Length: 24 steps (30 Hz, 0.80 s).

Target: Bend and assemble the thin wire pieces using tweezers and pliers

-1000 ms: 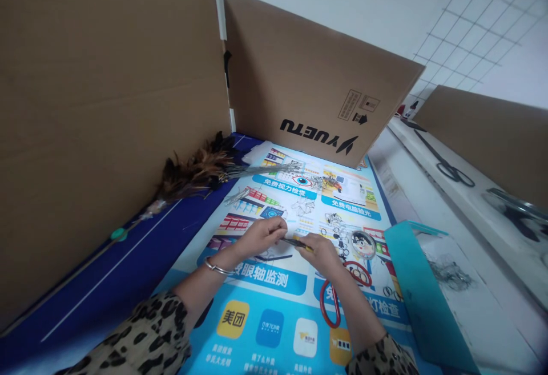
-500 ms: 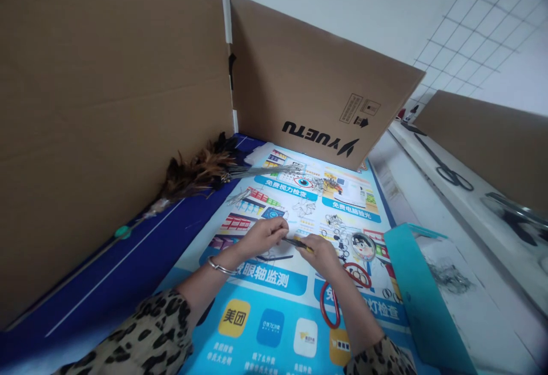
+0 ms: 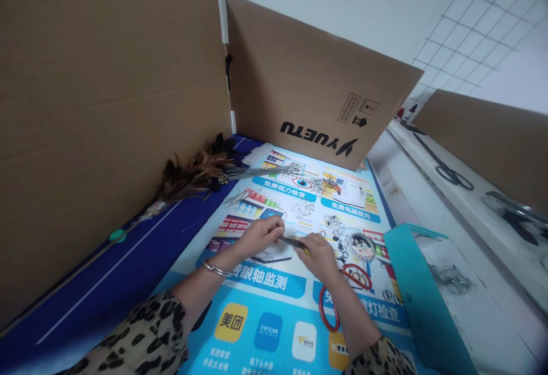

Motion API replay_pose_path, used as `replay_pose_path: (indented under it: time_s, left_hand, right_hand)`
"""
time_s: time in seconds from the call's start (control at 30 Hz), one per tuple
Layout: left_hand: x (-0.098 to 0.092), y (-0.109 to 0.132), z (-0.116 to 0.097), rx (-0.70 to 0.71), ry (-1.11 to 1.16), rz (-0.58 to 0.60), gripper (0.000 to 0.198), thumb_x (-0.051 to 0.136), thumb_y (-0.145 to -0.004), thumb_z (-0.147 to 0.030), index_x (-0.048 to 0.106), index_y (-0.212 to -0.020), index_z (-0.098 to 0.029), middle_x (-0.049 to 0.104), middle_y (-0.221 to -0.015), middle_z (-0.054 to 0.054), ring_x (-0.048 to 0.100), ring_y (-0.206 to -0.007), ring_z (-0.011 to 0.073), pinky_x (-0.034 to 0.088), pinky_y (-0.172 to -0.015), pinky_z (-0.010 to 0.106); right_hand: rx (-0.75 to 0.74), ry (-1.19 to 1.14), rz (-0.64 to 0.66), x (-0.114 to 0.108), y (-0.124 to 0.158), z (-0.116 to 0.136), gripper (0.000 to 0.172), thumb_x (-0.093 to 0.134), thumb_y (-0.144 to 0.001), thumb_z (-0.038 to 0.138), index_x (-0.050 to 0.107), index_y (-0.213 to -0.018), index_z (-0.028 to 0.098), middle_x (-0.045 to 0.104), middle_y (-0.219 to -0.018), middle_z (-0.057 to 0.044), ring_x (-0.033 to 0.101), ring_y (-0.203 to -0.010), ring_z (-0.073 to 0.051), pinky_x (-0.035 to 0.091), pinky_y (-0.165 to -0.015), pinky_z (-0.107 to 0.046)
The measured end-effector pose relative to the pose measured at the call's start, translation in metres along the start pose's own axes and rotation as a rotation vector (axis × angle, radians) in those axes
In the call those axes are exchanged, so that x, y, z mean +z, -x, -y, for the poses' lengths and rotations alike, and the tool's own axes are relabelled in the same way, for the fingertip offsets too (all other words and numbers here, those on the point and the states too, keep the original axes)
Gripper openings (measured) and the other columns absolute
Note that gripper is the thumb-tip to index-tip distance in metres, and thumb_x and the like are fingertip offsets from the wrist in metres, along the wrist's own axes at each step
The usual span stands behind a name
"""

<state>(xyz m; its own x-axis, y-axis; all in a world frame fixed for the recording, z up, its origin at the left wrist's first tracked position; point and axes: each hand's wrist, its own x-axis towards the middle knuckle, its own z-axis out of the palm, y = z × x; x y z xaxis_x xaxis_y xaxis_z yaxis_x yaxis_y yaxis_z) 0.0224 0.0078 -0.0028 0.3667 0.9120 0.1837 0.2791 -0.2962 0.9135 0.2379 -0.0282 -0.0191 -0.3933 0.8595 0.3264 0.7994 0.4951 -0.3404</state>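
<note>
My left hand (image 3: 262, 234) is closed in a pinch over the printed poster (image 3: 274, 301), holding a small piece I cannot make out at its fingertips. My right hand (image 3: 319, 254) is closed round a thin tool with a yellow and black handle (image 3: 295, 243), whose tip points at the left fingertips. A silver bangle (image 3: 213, 267) sits on my left wrist. Several small metal rings (image 3: 338, 235) lie scattered on the poster just beyond my right hand, next to a round cartoon badge (image 3: 360, 245). Red-handled scissors (image 3: 342, 292) lie under my right forearm.
A feather duster (image 3: 192, 172) lies along the tall cardboard wall (image 3: 107, 107) at the left. A second cardboard panel (image 3: 317, 84) printed YUETU stands at the back. A teal tray (image 3: 422, 301) with metal bits sits at the right. Black scissors (image 3: 445, 166) lie on the white ledge.
Both hands have stayed together in the same spot with small finger movements. The view has shifted slightly.
</note>
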Motion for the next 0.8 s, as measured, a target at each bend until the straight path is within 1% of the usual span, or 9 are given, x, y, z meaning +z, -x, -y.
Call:
replay_pose_path:
  time_s: [0.1, 0.17, 0.23, 0.3, 0.4, 0.53, 0.63, 0.8]
  left_hand:
    - [0.0, -0.002, 0.0, -0.065, 0.131, -0.019, 0.014, 0.048, -0.079, -0.027, 0.058, -0.075, -0.018, 0.063, -0.067, -0.001, 0.057, -0.059, 0.0127, 0.042, -0.059, 0.022]
    - [-0.001, -0.003, -0.001, -0.076, 0.213, -0.032, 0.015, 0.049, -0.078, -0.027, 0.058, -0.075, -0.016, 0.063, -0.07, 0.001, 0.058, -0.063, 0.0129, 0.043, -0.061, 0.023]
    - [-0.002, -0.003, -0.002, -0.075, 0.254, -0.048, 0.015, 0.051, -0.078, -0.028, 0.059, -0.074, -0.015, 0.062, -0.069, 0.001, 0.057, -0.064, 0.0127, 0.042, -0.062, 0.022]
    - [-0.003, -0.003, -0.002, -0.099, 0.287, -0.057, 0.016, 0.053, -0.077, -0.029, 0.059, -0.073, -0.015, 0.06, -0.065, 0.0, 0.055, -0.062, 0.0117, 0.041, -0.059, 0.021]
    - [-0.002, -0.004, 0.001, -0.173, 0.37, -0.052, 0.018, 0.056, -0.076, -0.032, 0.057, -0.073, -0.015, 0.058, -0.062, -0.001, 0.051, -0.054, 0.0093, 0.038, -0.052, 0.019]
    - [0.001, -0.004, 0.006, -0.218, 0.408, -0.04, 0.022, 0.057, -0.075, -0.036, 0.055, -0.073, -0.014, 0.059, -0.061, -0.001, 0.049, -0.047, 0.0078, 0.037, -0.046, 0.018]
    - [0.004, -0.004, 0.009, -0.24, 0.421, -0.034, 0.023, 0.056, -0.075, -0.038, 0.054, -0.072, -0.015, 0.059, -0.058, -0.001, 0.049, -0.043, 0.0076, 0.036, -0.043, 0.018]
    - [0.006, -0.005, 0.012, -0.26, 0.435, -0.031, 0.024, 0.055, -0.074, -0.039, 0.054, -0.072, -0.016, 0.059, -0.055, -0.002, 0.049, -0.04, 0.0078, 0.036, -0.04, 0.017]
  right_hand:
    - [0.003, -0.005, -0.087, 0.001, 0.0, -0.003, 0.018, 0.055, -0.082, 0.031, 0.061, -0.097, 0.022, 0.063, -0.087, -0.005, 0.054, -0.084, -0.018, 0.043, -0.077, -0.031]
    - [-0.009, 0.011, -0.174, 0.001, 0.0, -0.003, 0.018, 0.053, -0.083, 0.03, 0.061, -0.096, 0.021, 0.062, -0.087, -0.006, 0.054, -0.085, -0.019, 0.042, -0.08, -0.033]
    - [-0.032, 0.047, -0.229, 0.0, 0.0, -0.001, 0.017, 0.052, -0.084, 0.028, 0.061, -0.095, 0.02, 0.062, -0.088, -0.006, 0.053, -0.086, -0.019, 0.041, -0.082, -0.035]
    - [-0.061, 0.104, -0.232, -0.003, 0.0, 0.003, 0.017, 0.051, -0.084, 0.027, 0.061, -0.097, 0.02, 0.061, -0.089, -0.007, 0.052, -0.086, -0.02, 0.039, -0.081, -0.035]
    - [-0.098, 0.219, -0.204, -0.009, -0.001, 0.01, 0.019, 0.051, -0.085, 0.028, 0.06, -0.1, 0.02, 0.059, -0.087, -0.007, 0.05, -0.085, -0.02, 0.037, -0.078, -0.035]
    - [-0.157, 0.358, -0.166, -0.016, 0.0, 0.018, 0.022, 0.05, -0.086, 0.029, 0.059, -0.105, 0.023, 0.057, -0.087, -0.007, 0.049, -0.085, -0.021, 0.035, -0.076, -0.036]
    - [-0.204, 0.407, -0.171, -0.017, 0.001, 0.021, 0.023, 0.048, -0.087, 0.028, 0.057, -0.108, 0.025, 0.057, -0.088, -0.007, 0.048, -0.087, -0.022, 0.033, -0.078, -0.038]
    - [-0.219, 0.447, -0.182, -0.017, 0.002, 0.021, 0.024, 0.047, -0.087, 0.025, 0.055, -0.111, 0.026, 0.059, -0.091, -0.007, 0.048, -0.088, -0.023, 0.032, -0.078, -0.039]
